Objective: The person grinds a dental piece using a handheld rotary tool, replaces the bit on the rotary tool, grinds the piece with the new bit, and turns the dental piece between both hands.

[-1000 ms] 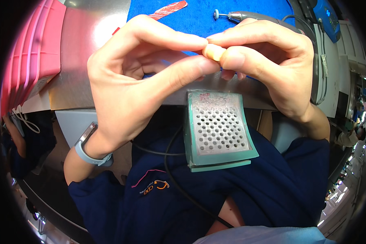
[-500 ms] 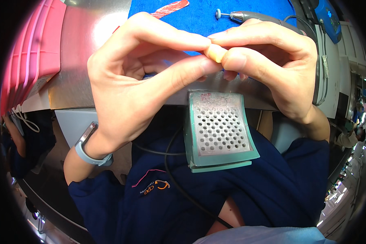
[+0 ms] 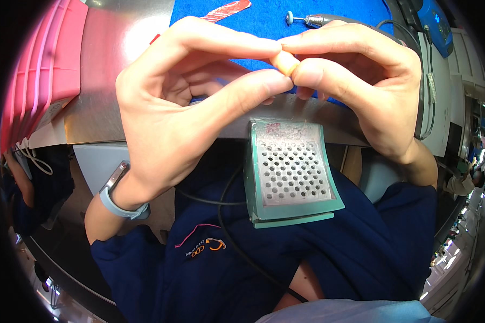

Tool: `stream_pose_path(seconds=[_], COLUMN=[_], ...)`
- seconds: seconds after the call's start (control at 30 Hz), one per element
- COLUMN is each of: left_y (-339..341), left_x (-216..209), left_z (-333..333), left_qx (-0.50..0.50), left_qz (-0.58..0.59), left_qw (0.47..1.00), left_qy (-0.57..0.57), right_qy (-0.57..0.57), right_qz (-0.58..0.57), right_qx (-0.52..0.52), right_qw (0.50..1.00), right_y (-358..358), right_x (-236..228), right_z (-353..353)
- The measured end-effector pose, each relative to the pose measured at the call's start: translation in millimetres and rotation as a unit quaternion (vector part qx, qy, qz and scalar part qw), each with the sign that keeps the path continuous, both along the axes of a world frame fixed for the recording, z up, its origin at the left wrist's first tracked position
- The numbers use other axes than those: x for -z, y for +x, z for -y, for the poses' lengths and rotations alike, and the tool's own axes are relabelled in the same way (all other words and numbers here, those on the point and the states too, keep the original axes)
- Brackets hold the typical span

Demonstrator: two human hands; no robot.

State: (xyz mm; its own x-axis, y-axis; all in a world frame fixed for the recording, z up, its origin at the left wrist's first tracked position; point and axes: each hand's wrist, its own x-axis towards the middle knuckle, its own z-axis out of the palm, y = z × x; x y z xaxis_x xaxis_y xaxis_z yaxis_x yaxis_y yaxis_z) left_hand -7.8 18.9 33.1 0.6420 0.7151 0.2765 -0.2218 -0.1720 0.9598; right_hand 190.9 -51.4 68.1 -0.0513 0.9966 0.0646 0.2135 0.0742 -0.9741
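Observation:
A small, smooth, cream-yellow piece [image 3: 285,62], shaped somewhat like a tooth crown, is held up between my fingertips over the near edge of the bench. My left hand [image 3: 180,99] pinches it from the left with thumb and forefinger. From the right, the thumb and forefinger of my right hand [image 3: 369,81] close on the same piece. The fingertips cover part of it, so its full shape is hidden. Just beyond my right hand lies a grey rotary handpiece [image 3: 328,21] with a small pale disc at its tip.
Below my hands, a green-framed perforated metal grille [image 3: 293,172] juts from the bench edge toward my lap. A blue cloth [image 3: 269,16] covers part of the metal bench [image 3: 102,107], with a red-and-white strip [image 3: 226,11] on it. Pink bins [image 3: 43,81] stand left; a blue device [image 3: 434,27] stands right.
The cream-yellow piece has turned slightly between my fingertips, showing more of its side. My left thumb has shifted up a little; both arms stay in place.

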Motion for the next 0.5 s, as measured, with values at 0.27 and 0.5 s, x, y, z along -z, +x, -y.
stream_pose_path(seconds=[0.27,0.5], left_y=[1.0,1.9], left_x=[0.9,1.5], left_z=[1.0,0.1], left_qx=[-0.021,-0.005], left_qz=[0.005,0.014], left_qw=[1.0,1.0], left_qy=[0.012,0.017], right_qy=[-0.007,-0.008], right_qz=[-0.018,-0.032], right_qx=[-0.008,-0.006], right_qw=[1.0,0.999], right_y=[-0.6,1.0], right_x=[0.9,1.3], right_z=[-0.2,0.7])
